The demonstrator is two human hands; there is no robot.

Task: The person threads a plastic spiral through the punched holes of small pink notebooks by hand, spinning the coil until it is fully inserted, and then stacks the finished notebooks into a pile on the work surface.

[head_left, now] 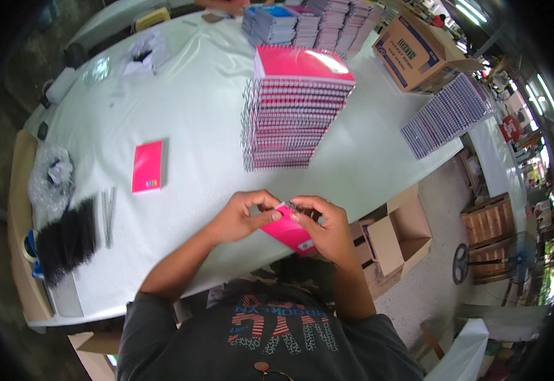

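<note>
While the left hand (244,218) pinches the pink notebook (288,231) steady, the right hand's (325,230) fingers close narrowly on its wire binding (301,206), with the tall stack (296,114) within reach.

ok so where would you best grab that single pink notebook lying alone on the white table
Take the pink notebook by its long right edge, coming from above and from the right: it lies flat with bare table around it. Whether its spiral is fitted cannot be told. Both the left hand and right hand hold another pink booklet.

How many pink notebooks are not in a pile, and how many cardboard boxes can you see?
Loose pink notebooks: 2, one in both hands, one lying on the table
Cardboard boxes: 2, one on the table, one open on the floor
Total: 4
</note>
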